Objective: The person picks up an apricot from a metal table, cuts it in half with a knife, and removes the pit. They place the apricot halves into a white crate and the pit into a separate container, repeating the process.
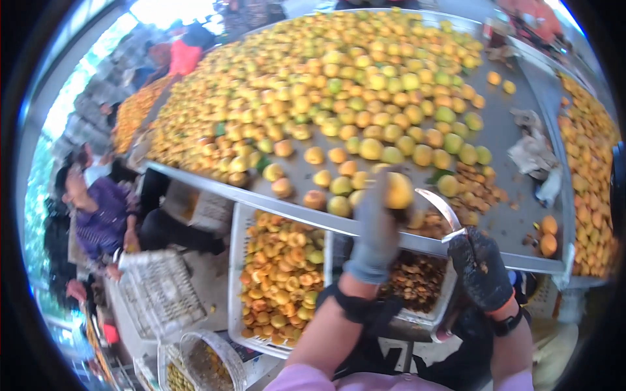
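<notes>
My left hand (377,231), in a grey glove and smeared by motion, holds a yellow-orange apricot (400,193) over the near edge of the metal table (287,210). Close to its right, my right hand (481,268) in a dark glove is closed round a knife with a curved blade (445,207). The blade points up and left toward the apricot, and a gap shows between them. Loose apricots (372,149) lie just beyond my hands. Below my wrists, a bin of apricot stones (416,280) stands partly hidden by my left arm.
A white crate of halved apricots (280,274) stands left of the stone bin. Fruit is heaped across the table. Crumpled cloth (531,146) lies at its right. A person in purple (107,212) sits at left near a white crate (160,293) and bucket (212,358).
</notes>
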### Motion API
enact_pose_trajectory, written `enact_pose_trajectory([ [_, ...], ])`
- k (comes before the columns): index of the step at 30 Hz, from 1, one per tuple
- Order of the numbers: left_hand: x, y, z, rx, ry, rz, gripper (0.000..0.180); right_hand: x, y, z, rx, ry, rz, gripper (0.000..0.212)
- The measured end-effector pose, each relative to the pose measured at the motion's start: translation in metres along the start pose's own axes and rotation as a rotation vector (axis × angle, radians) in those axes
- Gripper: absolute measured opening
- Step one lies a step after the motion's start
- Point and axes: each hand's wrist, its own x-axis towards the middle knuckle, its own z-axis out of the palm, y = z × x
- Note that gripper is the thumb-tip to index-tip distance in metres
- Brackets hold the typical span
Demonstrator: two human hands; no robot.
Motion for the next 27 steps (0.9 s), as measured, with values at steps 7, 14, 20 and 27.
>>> enact_pose_trajectory([
  [7, -0.002, 0.004, 0.002, -0.411, -0.100, -0.410, 0.044, 0.013, 0.060, -0.042, -0.777, 0.235, 0.074, 0.024],
  [14, -0.007, -0.026, 0.007, 0.769, -0.325, 0.498, 0.048, 0.023, 0.020, -0.036, -0.344, 0.311, -0.348, 0.032],
  [20, -0.019, -0.030, 0.017, 0.535, -0.664, 0.346, 0.092, 0.016, 0.009, -0.029, -0.375, 0.041, -0.547, 0.038],
  [27, -0.027, -0.037, 0.015, 0.339, -0.714, 0.377, 0.080, 0.026, 0.002, -0.034, -0.467, -0.171, -0.566, 0.030],
])
